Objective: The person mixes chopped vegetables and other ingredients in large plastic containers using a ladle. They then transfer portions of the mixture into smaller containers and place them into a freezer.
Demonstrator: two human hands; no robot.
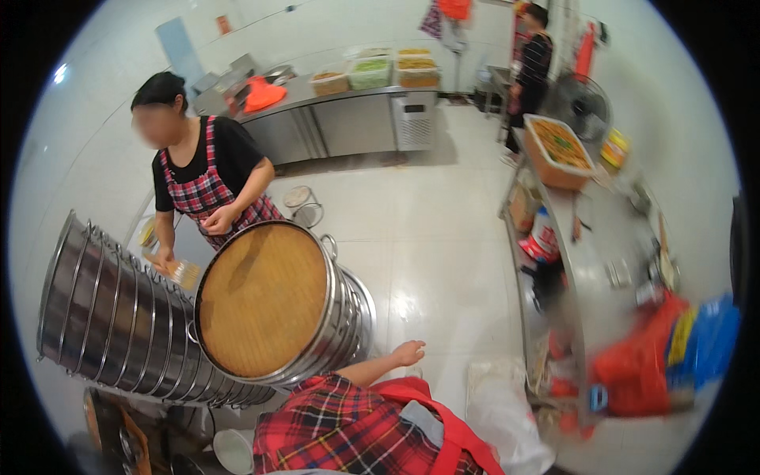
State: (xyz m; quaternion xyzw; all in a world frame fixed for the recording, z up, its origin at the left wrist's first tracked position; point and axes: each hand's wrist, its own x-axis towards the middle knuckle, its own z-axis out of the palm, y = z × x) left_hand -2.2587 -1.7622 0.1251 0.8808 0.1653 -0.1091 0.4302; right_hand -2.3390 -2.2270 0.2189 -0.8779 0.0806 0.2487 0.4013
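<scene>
My left hand (409, 353) reaches out beyond my red plaid sleeve, over the tiled floor. It is empty, with its fingers apart and slightly bent. My right hand is out of view. Left of my hand stands a stack of round metal steamer trays (338, 338). A flat tan, ridged surface (264, 297) fills its top tray. Across the stack, a co-worker in a plaid apron (205, 190) holds a wide brush (183, 274) beside the top tray's rim.
A leaning stack of metal steamer trays (119, 314) is at the left. A steel table (594, 237) on the right holds a food tub (558, 148) and bags. A steel counter (350, 127) stands at the back; another person (532, 71) is near a fan (579, 107).
</scene>
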